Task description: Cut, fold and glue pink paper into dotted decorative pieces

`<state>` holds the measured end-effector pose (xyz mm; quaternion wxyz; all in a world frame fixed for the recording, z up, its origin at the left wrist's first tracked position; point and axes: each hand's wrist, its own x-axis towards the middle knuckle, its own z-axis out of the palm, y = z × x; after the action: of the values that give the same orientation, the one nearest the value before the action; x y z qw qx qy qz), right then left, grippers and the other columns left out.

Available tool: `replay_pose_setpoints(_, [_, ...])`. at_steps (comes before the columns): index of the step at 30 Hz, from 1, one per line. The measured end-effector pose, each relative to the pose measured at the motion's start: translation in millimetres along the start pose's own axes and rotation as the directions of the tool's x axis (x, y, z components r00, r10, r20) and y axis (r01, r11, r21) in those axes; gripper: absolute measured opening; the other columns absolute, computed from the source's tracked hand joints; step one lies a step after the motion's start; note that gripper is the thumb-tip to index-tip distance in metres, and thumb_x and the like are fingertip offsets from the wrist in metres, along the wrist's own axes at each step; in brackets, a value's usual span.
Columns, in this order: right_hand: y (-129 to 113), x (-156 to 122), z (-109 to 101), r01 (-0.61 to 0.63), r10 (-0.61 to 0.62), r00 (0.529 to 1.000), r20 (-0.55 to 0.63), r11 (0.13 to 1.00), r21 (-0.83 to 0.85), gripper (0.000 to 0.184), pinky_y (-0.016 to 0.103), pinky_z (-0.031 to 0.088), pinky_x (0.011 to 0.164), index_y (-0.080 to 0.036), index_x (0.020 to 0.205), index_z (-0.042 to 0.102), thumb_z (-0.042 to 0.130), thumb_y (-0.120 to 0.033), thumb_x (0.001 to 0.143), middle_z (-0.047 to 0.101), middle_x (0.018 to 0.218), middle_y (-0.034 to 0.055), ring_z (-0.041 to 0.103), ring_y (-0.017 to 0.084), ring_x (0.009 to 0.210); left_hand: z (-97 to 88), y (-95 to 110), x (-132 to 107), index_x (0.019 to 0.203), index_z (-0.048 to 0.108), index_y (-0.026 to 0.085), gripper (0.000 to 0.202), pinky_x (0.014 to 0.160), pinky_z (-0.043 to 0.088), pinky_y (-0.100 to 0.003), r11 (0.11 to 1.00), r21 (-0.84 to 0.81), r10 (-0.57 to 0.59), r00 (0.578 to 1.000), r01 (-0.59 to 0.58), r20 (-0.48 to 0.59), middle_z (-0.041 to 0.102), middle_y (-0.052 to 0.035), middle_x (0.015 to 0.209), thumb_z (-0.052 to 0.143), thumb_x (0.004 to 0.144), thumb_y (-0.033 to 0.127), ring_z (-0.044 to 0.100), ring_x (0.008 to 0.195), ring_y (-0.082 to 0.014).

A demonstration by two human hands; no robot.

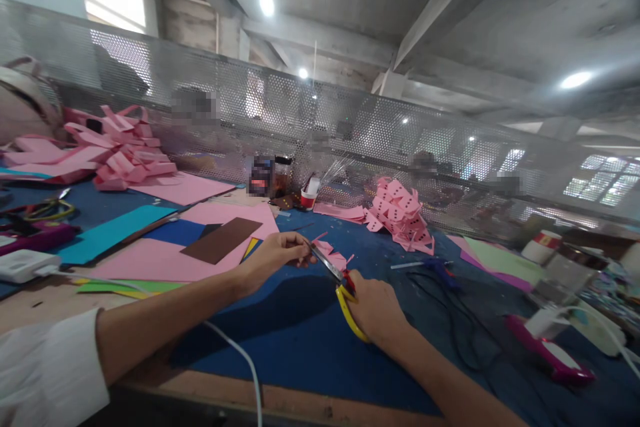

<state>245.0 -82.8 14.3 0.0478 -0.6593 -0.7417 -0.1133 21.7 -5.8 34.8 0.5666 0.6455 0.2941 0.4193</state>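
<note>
My right hand (376,310) is closed around the yellow and red handles of a pair of scissors (345,303). Their metal blades point up and left, toward the fingertips of my left hand (287,252). Those fingers are pinched together right at the blade tips; what they hold is too small to make out. Just behind the blades, small cut pieces of pink paper (336,257) lie on the dark blue mat (320,360). A pile of pink folded paper with dark dots (400,213) stands farther back, right of centre.
Left are pink paper strips (133,153), a turquoise sheet (117,230) and a brown sheet (223,240). A blue glue gun (443,273) with a dark cable lies right, near a magenta tool (550,350). A white cable (240,350) crosses the front edge. Perforated metal panels (300,113) close off the back.
</note>
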Motion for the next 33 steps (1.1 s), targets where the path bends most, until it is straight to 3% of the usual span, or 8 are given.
replay_pose_setpoints(33, [-2.1,0.3,-5.4,-0.010,0.011,0.995,0.102,1.000,-0.006,0.026,0.030,0.044,0.070,-0.020,0.104,0.057,0.043,-0.041,0.098,0.073,0.088,0.0111,0.071,0.027,0.084,0.1,4.1,-1.8,0.080,0.061,0.016,0.023,0.070,0.047,-0.027,0.999,0.028,-0.037,0.999,0.037,-0.009,0.074,-0.0059,0.082,0.071,0.075,0.037,0.062,0.069,-0.0143])
